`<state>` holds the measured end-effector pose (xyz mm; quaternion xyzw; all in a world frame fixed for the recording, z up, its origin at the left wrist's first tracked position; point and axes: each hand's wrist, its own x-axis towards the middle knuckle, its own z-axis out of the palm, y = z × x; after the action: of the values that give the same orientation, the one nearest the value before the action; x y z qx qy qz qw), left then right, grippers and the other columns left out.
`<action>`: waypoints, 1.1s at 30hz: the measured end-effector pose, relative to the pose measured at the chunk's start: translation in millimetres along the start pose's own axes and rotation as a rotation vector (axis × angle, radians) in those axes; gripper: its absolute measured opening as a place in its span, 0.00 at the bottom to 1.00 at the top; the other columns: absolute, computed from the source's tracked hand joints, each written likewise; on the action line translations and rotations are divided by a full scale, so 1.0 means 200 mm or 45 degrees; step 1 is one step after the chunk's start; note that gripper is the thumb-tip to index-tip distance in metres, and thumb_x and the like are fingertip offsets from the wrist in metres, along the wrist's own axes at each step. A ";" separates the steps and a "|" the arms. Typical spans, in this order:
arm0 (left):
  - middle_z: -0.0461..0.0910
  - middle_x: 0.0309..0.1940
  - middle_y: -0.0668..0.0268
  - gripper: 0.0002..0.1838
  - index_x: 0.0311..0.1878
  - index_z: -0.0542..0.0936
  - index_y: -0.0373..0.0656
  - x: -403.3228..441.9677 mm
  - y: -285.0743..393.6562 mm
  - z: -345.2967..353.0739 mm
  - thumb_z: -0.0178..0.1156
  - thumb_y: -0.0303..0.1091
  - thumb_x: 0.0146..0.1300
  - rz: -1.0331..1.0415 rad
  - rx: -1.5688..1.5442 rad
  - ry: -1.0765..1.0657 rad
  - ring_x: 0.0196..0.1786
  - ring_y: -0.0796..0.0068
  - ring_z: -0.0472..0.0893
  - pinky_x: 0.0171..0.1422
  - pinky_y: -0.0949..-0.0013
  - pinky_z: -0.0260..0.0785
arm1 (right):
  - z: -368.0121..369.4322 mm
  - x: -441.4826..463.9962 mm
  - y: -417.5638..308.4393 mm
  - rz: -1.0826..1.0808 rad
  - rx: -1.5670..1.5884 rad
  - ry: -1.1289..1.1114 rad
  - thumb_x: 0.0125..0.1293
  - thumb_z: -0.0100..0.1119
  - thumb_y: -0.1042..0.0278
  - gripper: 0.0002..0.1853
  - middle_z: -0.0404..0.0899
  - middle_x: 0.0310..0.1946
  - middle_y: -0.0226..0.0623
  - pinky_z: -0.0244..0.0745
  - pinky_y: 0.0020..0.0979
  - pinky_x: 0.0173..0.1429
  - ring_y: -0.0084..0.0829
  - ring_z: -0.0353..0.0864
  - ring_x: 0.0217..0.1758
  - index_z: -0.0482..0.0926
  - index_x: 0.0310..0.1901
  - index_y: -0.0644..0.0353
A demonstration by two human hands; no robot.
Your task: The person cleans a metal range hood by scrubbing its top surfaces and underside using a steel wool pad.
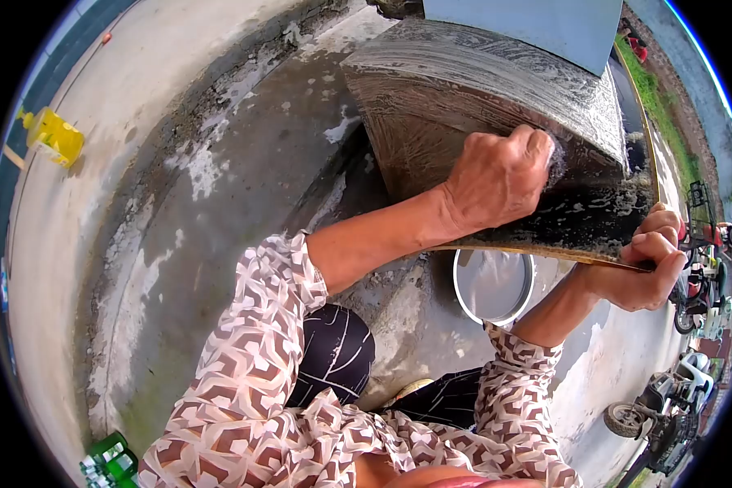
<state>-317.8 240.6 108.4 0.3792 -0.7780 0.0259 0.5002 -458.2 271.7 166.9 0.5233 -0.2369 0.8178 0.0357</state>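
My left hand point(500, 177) is closed in a fist around a greyish scouring pad point(557, 163), pressed to a large dark panel point(577, 215). White suds streak the panel's brown and black surface point(455, 93). At the panel's near right corner, my right hand point(655, 260) grips the edge, fingers over the top. A round bowl point(533, 285) of greyish water stands on the ground below the panel, between my arms. Most of the pad is hidden by my left fingers.
Behind the suds lies a pale blue-grey sheet point(520, 28). A yellow bottle point(57, 138) stands on the concrete at far left, and green bottles point(110, 462) at lower left. Parked motorcycles point(663, 407) line the right side. The concrete ground point(244, 154) is wet and patchy.
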 end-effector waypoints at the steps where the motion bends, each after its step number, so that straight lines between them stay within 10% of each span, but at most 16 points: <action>1: 0.77 0.27 0.56 0.09 0.36 0.71 0.36 0.01 0.03 0.02 0.61 0.25 0.54 0.026 0.004 -0.037 0.21 0.57 0.78 0.23 0.61 0.71 | 0.00 0.00 0.00 0.015 -0.006 -0.004 0.62 0.40 0.62 0.21 0.48 0.10 0.26 0.53 0.34 0.34 0.26 0.54 0.22 0.58 0.11 0.55; 9: 0.70 0.20 0.45 0.05 0.32 0.70 0.35 -0.20 -0.43 -0.29 0.55 0.25 0.58 -0.402 0.122 0.133 0.26 0.40 0.72 0.31 0.53 0.65 | -0.04 -0.01 0.01 -0.023 -0.007 -0.055 0.61 0.40 0.62 0.20 0.48 0.09 0.26 0.53 0.32 0.33 0.26 0.55 0.22 0.60 0.11 0.55; 14: 0.67 0.18 0.44 0.08 0.28 0.69 0.34 -0.15 -0.36 -0.21 0.53 0.28 0.58 -0.612 -0.019 0.180 0.24 0.41 0.71 0.30 0.55 0.64 | -0.02 0.00 0.01 0.007 0.003 0.004 0.62 0.40 0.62 0.20 0.47 0.10 0.26 0.52 0.32 0.34 0.26 0.54 0.22 0.61 0.11 0.55; 19: 0.71 0.19 0.47 0.05 0.32 0.72 0.33 -0.08 -0.13 -0.06 0.54 0.25 0.56 -0.280 -0.138 0.092 0.23 0.45 0.75 0.30 0.54 0.67 | -0.04 0.00 0.00 0.011 0.014 -0.022 0.62 0.40 0.61 0.20 0.47 0.10 0.26 0.53 0.32 0.34 0.25 0.54 0.23 0.60 0.12 0.55; 25: 0.73 0.22 0.43 0.10 0.31 0.72 0.32 -0.21 -0.49 -0.28 0.51 0.32 0.59 -0.785 -0.075 0.303 0.29 0.41 0.75 0.37 0.54 0.67 | -0.05 -0.01 -0.01 -0.014 -0.023 -0.051 0.59 0.39 0.63 0.18 0.48 0.11 0.27 0.53 0.33 0.34 0.26 0.54 0.23 0.57 0.12 0.56; 33: 0.68 0.17 0.55 0.11 0.27 0.72 0.30 -0.17 -0.52 -0.31 0.51 0.31 0.55 -1.074 -0.356 0.522 0.25 0.72 0.67 0.34 0.62 0.64 | -0.02 -0.01 0.00 -0.050 -0.039 -0.045 0.61 0.41 0.64 0.19 0.50 0.11 0.28 0.54 0.34 0.34 0.26 0.54 0.22 0.60 0.12 0.58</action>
<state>-200.1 211.1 76.9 0.5774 -0.4383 -0.2097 0.6561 -460.4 273.5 164.8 0.5418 -0.2397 0.8037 0.0556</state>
